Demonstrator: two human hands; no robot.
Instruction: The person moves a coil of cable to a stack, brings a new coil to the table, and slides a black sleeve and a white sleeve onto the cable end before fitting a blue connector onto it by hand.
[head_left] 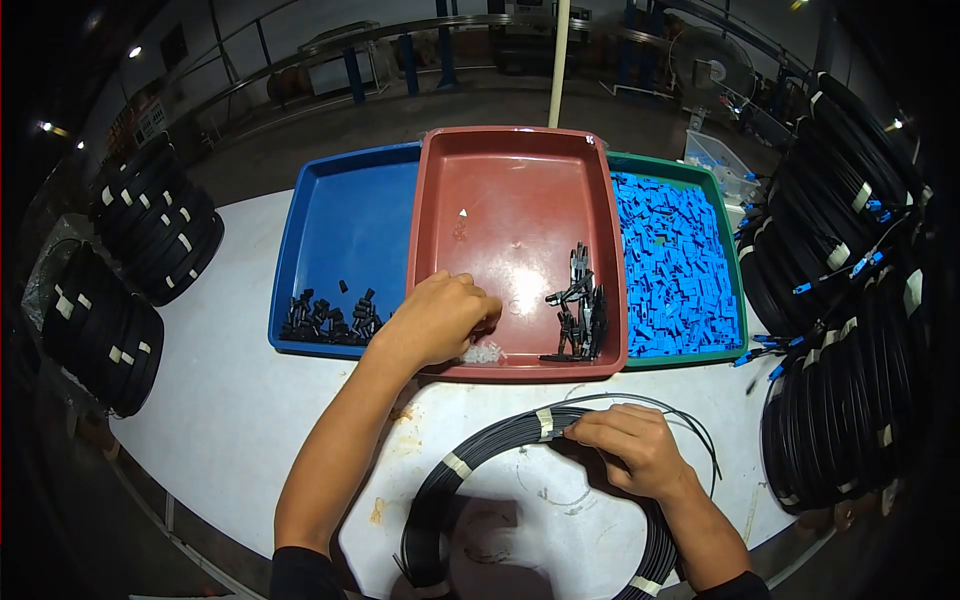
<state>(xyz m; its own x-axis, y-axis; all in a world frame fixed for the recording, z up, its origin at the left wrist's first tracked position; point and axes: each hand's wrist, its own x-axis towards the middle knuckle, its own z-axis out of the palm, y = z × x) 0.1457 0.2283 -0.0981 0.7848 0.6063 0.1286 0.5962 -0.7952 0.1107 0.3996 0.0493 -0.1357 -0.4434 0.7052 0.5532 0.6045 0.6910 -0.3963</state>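
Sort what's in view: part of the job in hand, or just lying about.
Likely the job:
cable coil, at the right hand
red tray, left hand reaching in
small clear pieces
blue tray and green tray, holding small parts

Apparently lying about:
coils stacked at left and coils stacked at right, untouched
background fan

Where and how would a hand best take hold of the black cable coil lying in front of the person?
Probably grip the coil at its upper-left tape band, coming from the left, fingers outside, thumb in the open middle. It lies flat, curved like a ring; the tape binds the strands there, and the right hand is at the far-right part.
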